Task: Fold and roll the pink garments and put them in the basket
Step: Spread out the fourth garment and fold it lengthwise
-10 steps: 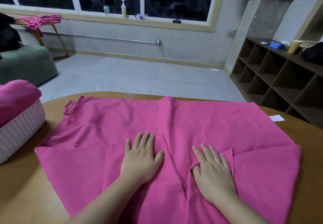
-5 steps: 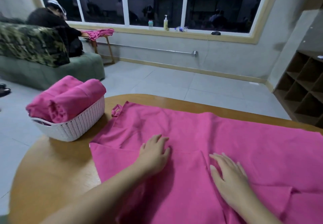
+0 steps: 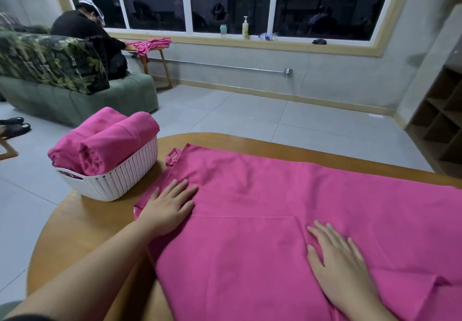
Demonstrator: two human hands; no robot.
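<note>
A large pink garment [image 3: 287, 195] lies spread flat over the round wooden table [image 3: 82, 225], its near part folded up over itself. My left hand [image 3: 167, 208] presses flat on the garment's left edge, fingers straight. My right hand [image 3: 337, 258] lies flat on the folded layer near the middle, fingers spread. A white woven basket [image 3: 117, 178] stands at the table's far left corner, holding two rolled pink garments [image 3: 107, 140]. A small pink loop [image 3: 173, 156] sticks out at the garment's far left corner.
A green sofa [image 3: 75, 98] with a camouflage cover stands beyond the basket; a person in black sits there at a small wooden side table [image 3: 155, 65] with more pink cloth. Wooden cubby shelves [image 3: 440, 120] line the right wall. Grey tiled floor surrounds the table.
My view has swung left, bringing the basket and sofa into sight. My left hand slid left across the garment to its left edge. My right hand stays flat on the folded layer.
</note>
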